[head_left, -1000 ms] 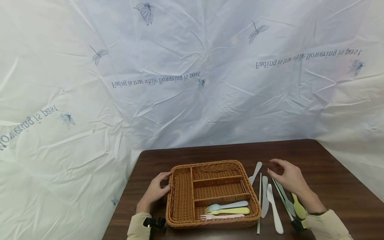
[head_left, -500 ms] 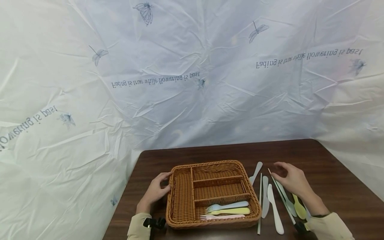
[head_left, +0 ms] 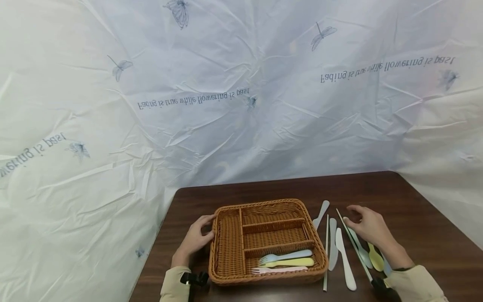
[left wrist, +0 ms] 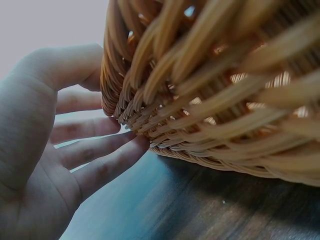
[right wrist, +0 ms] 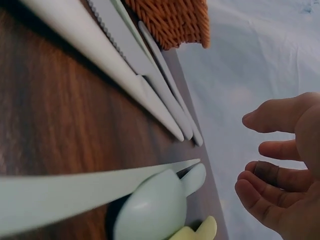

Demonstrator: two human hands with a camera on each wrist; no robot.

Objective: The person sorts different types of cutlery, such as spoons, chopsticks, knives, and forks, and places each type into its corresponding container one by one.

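My left hand (head_left: pixel 194 240) rests against the left side of a brown wicker basket (head_left: pixel 228 243). In the left wrist view its fairly straight fingers (left wrist: pixel 102 172) touch the woven outer wall. The right hand (head_left: pixel 370 228) hovers over cutlery right of the basket, fingers loosely bent and nothing between them. Beneath and beside it are a pale chopstick (head_left: pixel 354 243), a green spoon (right wrist: pixel 150 210) and a yellow spoon (head_left: pixel 375 259). A blue fork (head_left: pixel 290 255), a yellow fork (head_left: pixel 290 263) and a pink fork (head_left: pixel 281 270) lie in the basket's near right compartment.
Between basket and right hand lie a white knife (head_left: pixel 346 264), a grey knife (head_left: pixel 333 245) and another chopstick (head_left: pixel 326 251). A third knife (head_left: pixel 321 213) sits by the basket's far right corner. Something blue (head_left: pixel 386 266) is partly hidden by the right arm. Printed sheeting (head_left: pixel 241 138) hangs behind the table.
My right hand has shifted slightly right and nearer, uncovering more of the chopstick and spoons. The left hand stays at the basket. The head view has tilted a little.
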